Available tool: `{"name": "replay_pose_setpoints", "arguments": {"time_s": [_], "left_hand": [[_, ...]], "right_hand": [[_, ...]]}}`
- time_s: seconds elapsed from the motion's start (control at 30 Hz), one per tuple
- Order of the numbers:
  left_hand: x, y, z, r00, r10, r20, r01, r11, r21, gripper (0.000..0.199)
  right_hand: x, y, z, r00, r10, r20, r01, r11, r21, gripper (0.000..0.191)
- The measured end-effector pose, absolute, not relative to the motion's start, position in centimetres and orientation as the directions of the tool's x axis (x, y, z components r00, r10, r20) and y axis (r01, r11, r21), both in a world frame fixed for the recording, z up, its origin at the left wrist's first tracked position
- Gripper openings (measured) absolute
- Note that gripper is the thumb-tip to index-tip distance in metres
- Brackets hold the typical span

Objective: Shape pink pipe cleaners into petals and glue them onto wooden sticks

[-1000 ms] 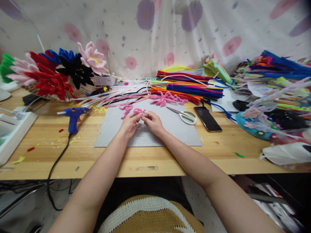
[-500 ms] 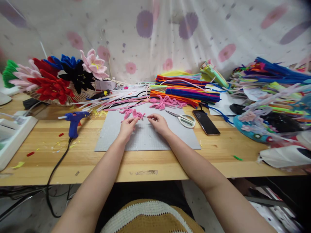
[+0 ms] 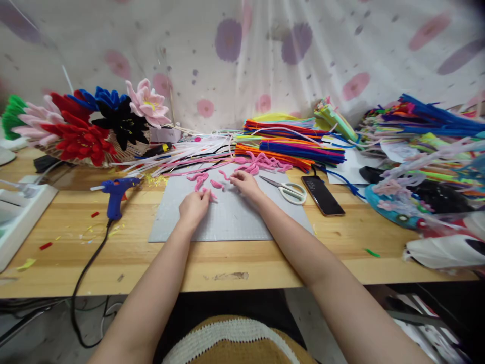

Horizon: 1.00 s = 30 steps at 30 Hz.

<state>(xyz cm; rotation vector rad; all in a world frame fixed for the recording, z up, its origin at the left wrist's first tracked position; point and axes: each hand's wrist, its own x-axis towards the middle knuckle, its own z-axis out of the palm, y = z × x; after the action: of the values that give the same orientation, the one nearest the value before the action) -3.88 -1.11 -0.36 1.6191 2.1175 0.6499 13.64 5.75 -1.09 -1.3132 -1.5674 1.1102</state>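
Over the grey cutting mat (image 3: 235, 222), my left hand (image 3: 194, 206) pinches a small pink fuzzy piece (image 3: 210, 196) between thumb and fingers. To its right, my right hand (image 3: 245, 185) has its fingers closed on a thin curved pink strip (image 3: 224, 175). One loose pink piece (image 3: 217, 185) lies on the mat between my hands, and more twisted pink pieces (image 3: 197, 178) lie just beyond my left hand. A larger heap of pink pieces (image 3: 261, 163) rests at the mat's back edge. White-handled scissors (image 3: 291, 192) lie right of my right hand.
A blue glue gun (image 3: 115, 196) with a black cord stands left. A phone (image 3: 323, 196) lies right of the scissors. Bundles of coloured stems (image 3: 303, 151) line the back; fuzzy flowers (image 3: 85, 136) fill the back left. A power strip (image 3: 26, 217) is at far left.
My hands have moved apart, my left hand slightly down and toward me. A pink piece now lies loose between them, and a curved pink strip shows at my right fingertips.
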Motion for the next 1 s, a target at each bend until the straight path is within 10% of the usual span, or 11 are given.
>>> {"name": "replay_pose_setpoints", "arguments": {"time_s": [0.13,0.33,1.0], "left_hand": [[-3.9,-1.3,0.5,-0.328,0.941,0.087,0.718,0.188,0.67,0.051],[-2.6,-1.2,0.1,-0.055,0.983,0.176,0.131,-0.168,0.977,0.035],[0.3,-1.9,0.2,0.002,0.983,-0.183,-0.287,0.175,0.942,0.035]], "right_hand": [[15.0,3.4,0.1,-0.431,0.869,-0.241,-0.205,-0.355,-0.912,0.018],[15.3,1.3,0.2,-0.649,0.705,-0.288,-0.291,-0.579,-0.762,0.022],[12.9,0.0,-1.4,-0.458,0.889,0.0,-0.013,-0.007,-1.0,0.024]]}}
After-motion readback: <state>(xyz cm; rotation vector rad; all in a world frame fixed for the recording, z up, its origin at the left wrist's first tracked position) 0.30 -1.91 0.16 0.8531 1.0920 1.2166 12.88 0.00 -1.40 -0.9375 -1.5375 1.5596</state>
